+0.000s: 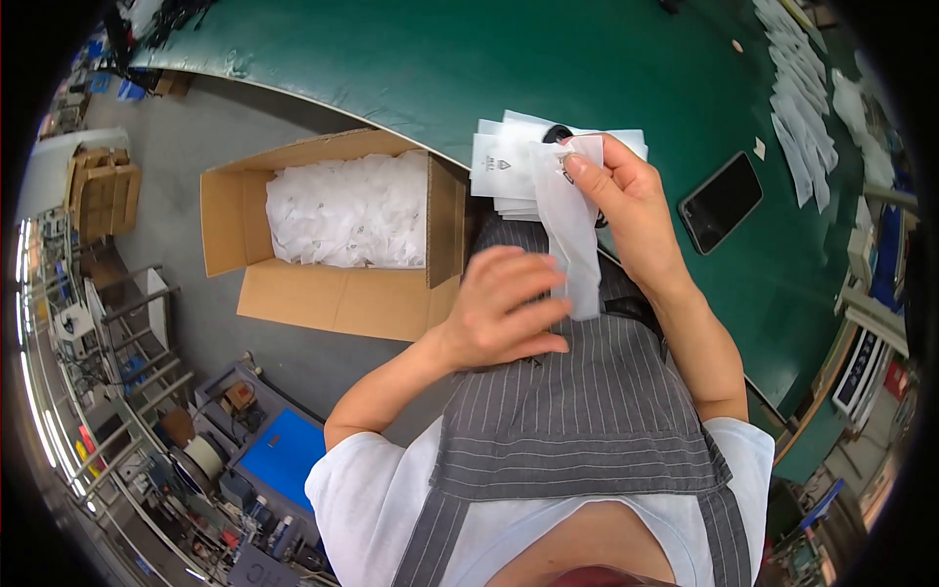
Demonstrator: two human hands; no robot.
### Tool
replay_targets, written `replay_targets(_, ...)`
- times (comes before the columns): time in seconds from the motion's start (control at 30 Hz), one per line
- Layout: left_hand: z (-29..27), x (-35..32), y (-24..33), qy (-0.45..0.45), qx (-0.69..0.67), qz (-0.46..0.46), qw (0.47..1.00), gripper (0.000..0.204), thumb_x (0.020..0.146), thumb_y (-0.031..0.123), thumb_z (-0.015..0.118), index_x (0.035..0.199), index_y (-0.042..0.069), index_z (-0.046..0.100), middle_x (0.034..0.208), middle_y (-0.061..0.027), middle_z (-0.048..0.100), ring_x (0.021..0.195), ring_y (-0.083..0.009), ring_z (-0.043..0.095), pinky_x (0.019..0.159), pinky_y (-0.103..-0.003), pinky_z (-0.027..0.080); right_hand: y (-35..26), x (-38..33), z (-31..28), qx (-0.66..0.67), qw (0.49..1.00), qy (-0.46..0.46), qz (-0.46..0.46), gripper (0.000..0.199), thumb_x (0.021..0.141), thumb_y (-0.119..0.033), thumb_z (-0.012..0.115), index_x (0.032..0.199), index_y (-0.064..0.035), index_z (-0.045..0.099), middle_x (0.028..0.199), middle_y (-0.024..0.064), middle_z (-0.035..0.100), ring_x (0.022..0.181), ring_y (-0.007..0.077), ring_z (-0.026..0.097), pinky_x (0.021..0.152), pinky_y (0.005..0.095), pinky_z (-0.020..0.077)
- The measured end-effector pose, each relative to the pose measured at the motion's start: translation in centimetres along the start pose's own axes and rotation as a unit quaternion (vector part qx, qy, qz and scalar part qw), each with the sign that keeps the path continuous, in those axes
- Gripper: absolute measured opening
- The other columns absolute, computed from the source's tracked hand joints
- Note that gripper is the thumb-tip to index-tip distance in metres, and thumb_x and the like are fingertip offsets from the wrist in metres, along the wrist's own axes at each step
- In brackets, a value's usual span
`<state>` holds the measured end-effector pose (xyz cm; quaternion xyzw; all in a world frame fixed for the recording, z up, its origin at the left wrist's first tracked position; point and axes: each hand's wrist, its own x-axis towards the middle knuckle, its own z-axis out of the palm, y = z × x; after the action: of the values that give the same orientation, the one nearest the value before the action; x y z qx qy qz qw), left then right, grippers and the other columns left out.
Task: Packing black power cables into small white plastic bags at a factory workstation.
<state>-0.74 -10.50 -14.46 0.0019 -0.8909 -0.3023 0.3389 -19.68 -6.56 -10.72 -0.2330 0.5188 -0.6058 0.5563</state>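
Note:
My right hand pinches the upper end of a narrow, translucent white plastic bag between thumb and fingers, and the bag hangs down in front of my striped apron. Beside the bag's lower part is my left hand, slightly blurred, its fingers spread apart; whether they touch the bag I cannot tell. Behind the held bag, at the table's edge, lies a stack of flat white printed bags. A black curved thing shows just above my right fingertips, partly hidden.
An open cardboard box full of white bags stands left of the green table. On the table, a dark phone lies right of my hand. Overlapping white bags lie farther right, black cords at the far left.

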Motion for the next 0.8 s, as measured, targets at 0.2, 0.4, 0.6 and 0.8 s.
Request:
replay_targets(0.2,0.7,6.4,-0.9,0.251,-0.318,-0.372,0.835,0.026,0.087,0.010,0.063,0.109,0.000,0.056,0.101,-0.0064,0.058,0.096,-0.0135,0.053,0.080,-0.026,0.044,-0.3,-2.5,0.3,-0.250,0.952,0.079,-0.157,0.018,0.092,-0.015,0.056,0.097,0.0002,0.064,0.079,0.0054,0.065,0.069,0.0068,0.056,0.058,0.0228,0.0447)
replay_targets(0.4,2.9,6.5,-0.3,0.330,-0.451,-0.329,0.761,0.011,0.091,0.011,0.058,0.096,0.002,0.054,0.100,-0.0055,0.057,0.090,-0.0102,0.053,0.077,-0.024,0.044,0.3,-3.1,-1.2,-0.221,0.945,0.113,-0.211,0.022,0.093,-0.019,0.054,0.093,0.0009,0.063,0.071,0.0058,0.061,0.063,0.0082,0.052,0.055,0.0245,0.0422)
replay_targets(0.6,2.6,7.0,0.3,0.319,-0.399,-0.387,0.767,0.016,0.089,0.014,0.062,0.098,0.003,0.055,0.098,-0.0044,0.058,0.087,-0.0125,0.054,0.075,-0.029,0.044,0.4,-2.9,-1.8,-0.232,0.949,0.092,-0.194,0.019,0.092,-0.018,0.054,0.094,-0.0009,0.062,0.067,0.0058,0.058,0.060,0.0095,0.050,0.056,0.0249,0.0413)
replay_targets(0.8,1.2,8.5,-0.3,0.014,-0.113,-0.384,0.916,0.024,0.082,0.021,0.070,0.097,0.005,0.060,0.067,-0.0055,0.058,0.057,-0.0125,0.053,0.054,-0.026,0.042,-0.1,-2.4,-2.9,-0.321,0.939,-0.017,-0.121,0.014,0.089,-0.016,0.058,0.094,-0.0034,0.057,0.061,0.0033,0.056,0.059,0.0095,0.049,0.055,0.0258,0.0404)
